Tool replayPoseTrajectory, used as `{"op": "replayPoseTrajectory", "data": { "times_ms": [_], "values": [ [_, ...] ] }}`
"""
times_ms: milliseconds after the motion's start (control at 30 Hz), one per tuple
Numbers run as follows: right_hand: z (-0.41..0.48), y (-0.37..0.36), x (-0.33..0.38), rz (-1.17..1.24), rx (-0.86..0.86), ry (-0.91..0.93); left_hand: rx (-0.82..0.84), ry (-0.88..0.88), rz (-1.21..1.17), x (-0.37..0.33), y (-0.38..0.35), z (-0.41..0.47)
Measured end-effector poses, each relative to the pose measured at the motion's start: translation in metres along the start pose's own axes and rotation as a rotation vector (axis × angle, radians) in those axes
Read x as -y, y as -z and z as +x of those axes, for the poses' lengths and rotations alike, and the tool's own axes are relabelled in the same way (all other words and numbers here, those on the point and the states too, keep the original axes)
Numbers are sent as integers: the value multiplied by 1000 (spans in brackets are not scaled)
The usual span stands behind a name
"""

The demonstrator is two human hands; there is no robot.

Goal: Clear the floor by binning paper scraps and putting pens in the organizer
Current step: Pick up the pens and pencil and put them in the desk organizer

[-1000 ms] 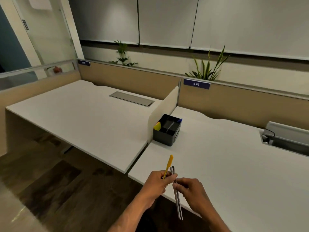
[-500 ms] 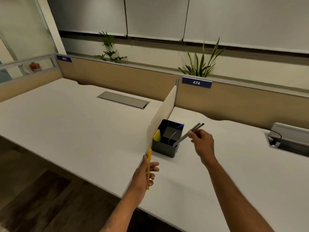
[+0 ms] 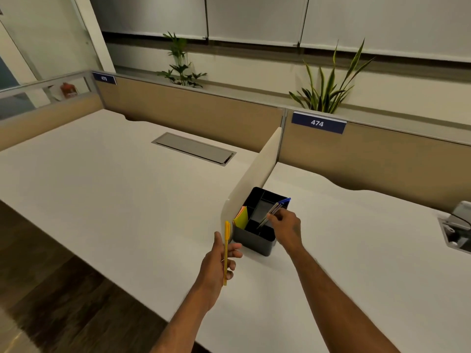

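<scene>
A black organizer (image 3: 254, 242) with several compartments stands on the white desk (image 3: 356, 250), against a low cream divider (image 3: 252, 179). Yellow and orange sticky notes (image 3: 241, 217) fill its left compartment, and a blue pen (image 3: 285, 201) leans in a back one. My right hand (image 3: 286, 225) is at the organizer's right rim, shut on two grey pens (image 3: 267, 216) whose lower ends dip into a compartment. My left hand (image 3: 219, 261) hovers just left of the organizer, holding a yellow pen (image 3: 226, 250) upright.
A second white desk (image 3: 102, 187) with a grey cable hatch (image 3: 195, 148) lies left of the divider. Tan partition panels with labels 473 and 474 (image 3: 317, 122) back both desks. An open cable tray (image 3: 458, 230) sits at far right. Dark wood floor (image 3: 51, 289) lies below left.
My right hand has carried the two grey pens from in front of my body to the organizer and lowered their tips into it. My left hand kept the yellow pen and moved up beside the organizer.
</scene>
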State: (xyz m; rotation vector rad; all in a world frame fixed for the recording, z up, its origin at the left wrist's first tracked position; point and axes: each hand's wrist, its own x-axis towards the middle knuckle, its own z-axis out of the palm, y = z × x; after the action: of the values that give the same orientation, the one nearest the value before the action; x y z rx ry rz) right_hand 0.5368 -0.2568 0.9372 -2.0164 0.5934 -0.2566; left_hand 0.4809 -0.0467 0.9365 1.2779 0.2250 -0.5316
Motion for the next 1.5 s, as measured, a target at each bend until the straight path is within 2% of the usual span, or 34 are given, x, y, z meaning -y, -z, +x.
{"op": "replayPoseTrajectory", "data": {
  "times_ms": [200, 300, 367, 433, 533, 633, 733, 800, 867, 933, 1033, 1167, 1500],
  "values": [
    [6, -3, -5, -83, 97, 19, -6, 4, 12, 0, -7, 17],
    [-1, 5, 0, -68, -10, 18, 17, 7, 43, -1, -13, 24],
    [-15, 13, 8, -22, -98, 91, 53, -21, 104, -3, -22, 28],
    [-28, 22, 17, 83, -1, 183, 95, -58, 189, -6, -35, 32],
    [-35, 37, 27, 198, 224, 186, 173, -91, 264, -10, -57, 38],
    [-27, 52, 28, 219, 261, 207, 207, -136, 333, -15, -75, 46],
    [-12, 66, 24, 262, 267, 195, 127, -187, 427, -15, -85, 58],
    [5, 82, 21, 329, 183, 172, -15, -336, 508, -11, -81, 68],
    [27, 102, 18, 398, 21, 130, -149, -563, 782, -4, -69, 78],
    [49, 118, 14, 417, -120, 105, -211, -641, 1112, 10, -58, 88],
    [78, 123, 10, 386, -210, 92, -197, -577, 1417, 31, -54, 105],
    [108, 105, 3, 319, -200, 46, -167, -545, 1595, 43, -54, 121],
    [135, 53, -24, 79, -49, -62, -148, -517, 1629, 44, -59, 121]
  ]
}}
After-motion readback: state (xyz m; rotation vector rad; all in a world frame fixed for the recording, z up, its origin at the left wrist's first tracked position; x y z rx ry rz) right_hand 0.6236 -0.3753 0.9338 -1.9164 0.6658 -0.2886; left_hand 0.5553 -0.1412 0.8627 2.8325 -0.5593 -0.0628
